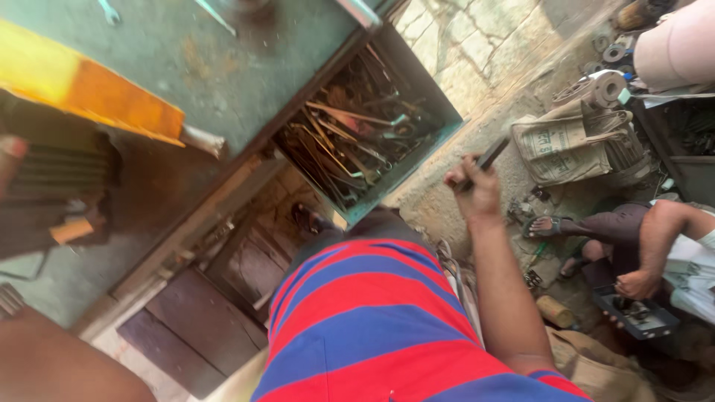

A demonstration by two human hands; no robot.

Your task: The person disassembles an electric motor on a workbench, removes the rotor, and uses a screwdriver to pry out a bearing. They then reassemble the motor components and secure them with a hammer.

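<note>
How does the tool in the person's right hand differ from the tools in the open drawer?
The dark tool is single, gripped in the right hand and raised clear of the drawer. The drawer tools lie loose in a tangled heap and look rusty brown against the held tool's near-black. All appear long and slim.

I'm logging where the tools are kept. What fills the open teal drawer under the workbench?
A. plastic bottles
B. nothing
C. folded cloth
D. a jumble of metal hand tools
D: the open drawer holds a tangled heap of metal hand tools, wrenches and pliers among them, just left of the right hand, which grips a dark tool.
</note>
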